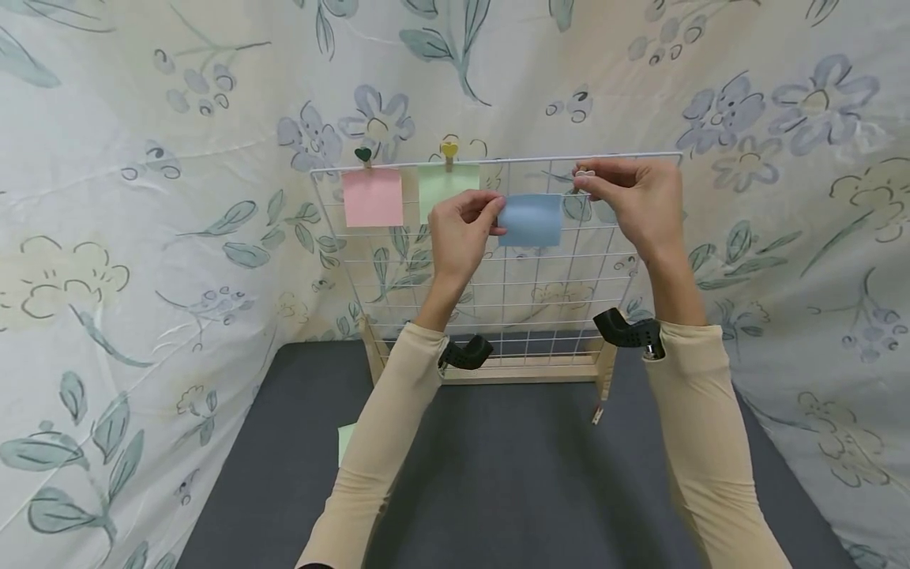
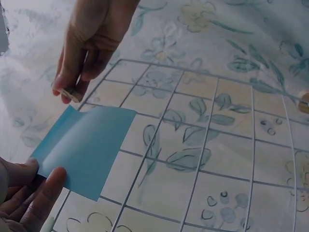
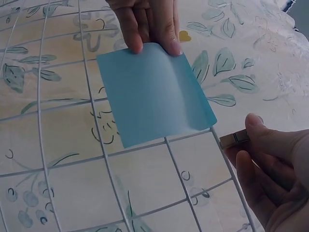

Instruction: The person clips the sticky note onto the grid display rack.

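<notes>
So the left hand (image 1: 458,237) has the blue note (image 1: 532,221) pinched by its left edge, thumb on one side and fingers on the other. The note sticks out to the right of those fingertips, up near the top of the white wire grid (image 1: 540,280) and in front of it. I can't tell if the paper actually touches the wires. It's a bit bowed too, you can see the curve in both wrist views.

The right hand (image 1: 647,201) is pinching a small wooden clothespin (image 3: 234,138) between thumb and fingers. It's just beside the note's upper right corner, with a little gap between pin and paper, so the note sits right between the two hands.

Over to the left on the grid's top bar, a pink note (image 1: 373,199) hangs from a dark green heart clip (image 1: 363,155), and next to it a pale green note (image 1: 444,186) hangs from a yellow heart clip (image 1: 449,150), partly covered by the left hand. The grid stands in a wooden base (image 1: 522,374) on the dark surface (image 1: 498,474). There's also a loose clip (image 1: 597,413) by the base's right foot, and a bit of green paper (image 1: 344,441) peeking out beside the left sleeve (image 1: 387,427).
</notes>
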### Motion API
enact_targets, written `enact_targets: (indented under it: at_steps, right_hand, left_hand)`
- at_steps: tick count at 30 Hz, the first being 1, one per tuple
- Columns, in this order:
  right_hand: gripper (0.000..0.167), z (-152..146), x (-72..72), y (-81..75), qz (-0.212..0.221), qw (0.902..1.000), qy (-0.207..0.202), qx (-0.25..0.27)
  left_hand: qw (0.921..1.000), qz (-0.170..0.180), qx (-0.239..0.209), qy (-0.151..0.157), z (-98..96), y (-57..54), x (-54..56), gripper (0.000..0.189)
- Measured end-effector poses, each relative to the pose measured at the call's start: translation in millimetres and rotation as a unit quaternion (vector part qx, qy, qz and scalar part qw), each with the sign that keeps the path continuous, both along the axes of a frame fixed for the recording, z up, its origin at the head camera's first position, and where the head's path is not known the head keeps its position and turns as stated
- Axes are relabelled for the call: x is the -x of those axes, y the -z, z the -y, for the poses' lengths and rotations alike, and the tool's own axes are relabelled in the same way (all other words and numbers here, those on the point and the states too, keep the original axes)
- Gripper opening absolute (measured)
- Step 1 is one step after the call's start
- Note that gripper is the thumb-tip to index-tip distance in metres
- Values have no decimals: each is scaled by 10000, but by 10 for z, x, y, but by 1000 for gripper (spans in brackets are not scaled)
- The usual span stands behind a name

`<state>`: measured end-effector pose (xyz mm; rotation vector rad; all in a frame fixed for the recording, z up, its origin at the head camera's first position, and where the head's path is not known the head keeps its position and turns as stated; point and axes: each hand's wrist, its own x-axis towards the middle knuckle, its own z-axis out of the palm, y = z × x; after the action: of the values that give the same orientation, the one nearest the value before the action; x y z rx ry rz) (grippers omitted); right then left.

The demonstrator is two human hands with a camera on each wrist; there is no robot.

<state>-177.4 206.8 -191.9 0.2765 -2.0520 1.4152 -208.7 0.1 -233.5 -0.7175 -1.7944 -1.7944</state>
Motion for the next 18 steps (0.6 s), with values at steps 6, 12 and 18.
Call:
enact_targets:
  at_steps: [6, 12, 18]
  right_hand:
    - [20, 40, 92, -127, 50, 9990, -399, 183]
    - [24, 29, 158, -230, 126, 9968, -725, 320]
    - [26, 47, 210, -316, 245, 9972, -663, 223]
  left_hand:
    - [9998, 166, -50, -2, 10, -61, 55, 13]
    - [9995, 313, -85, 13, -42, -126, 84, 13]
    - [9994, 312, -100, -77, -109, -206, 108, 13]
